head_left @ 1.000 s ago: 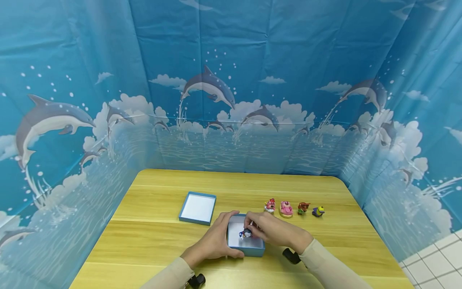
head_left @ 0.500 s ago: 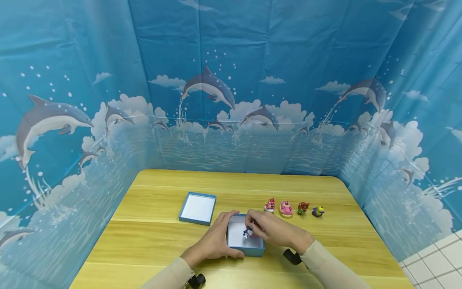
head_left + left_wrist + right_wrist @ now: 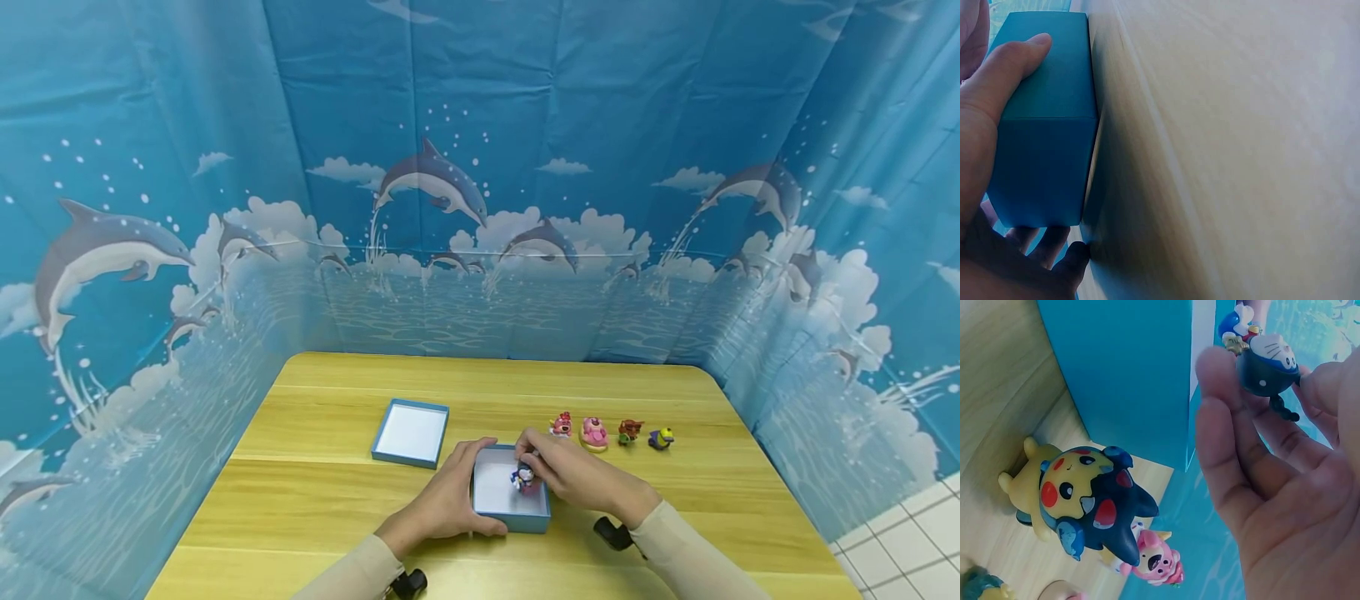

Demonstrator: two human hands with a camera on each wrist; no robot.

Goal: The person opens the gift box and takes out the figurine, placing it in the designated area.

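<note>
In the head view, an open blue box (image 3: 517, 523) with a white inside stands on the table. My left hand (image 3: 444, 498) grips it at its left side, thumb along the near wall and fingers round the far corner. The left wrist view shows the thumb (image 3: 1025, 53) pressed on the blue wall. My right hand (image 3: 577, 475) pinches a small Doraemon figurine (image 3: 1269, 365) between thumb and fingers, over the box's right half. The figurine has a white whiskered face, a dark cap with a braid, and a blue and white body.
Behind the right hand stand a red and pink bear (image 3: 561, 425), a pink bear (image 3: 594, 434), a brown figurine (image 3: 630, 431) and a yellow and purple one (image 3: 662, 439). A dark-hooded yellow figurine (image 3: 1079, 494) stands beside the box. The box lid (image 3: 410, 432) lies inside up, back left.
My right hand has moved slightly right and up with the Doraemon figurine, which has turned so its face and body show more. The left hand and the box have stayed put.
</note>
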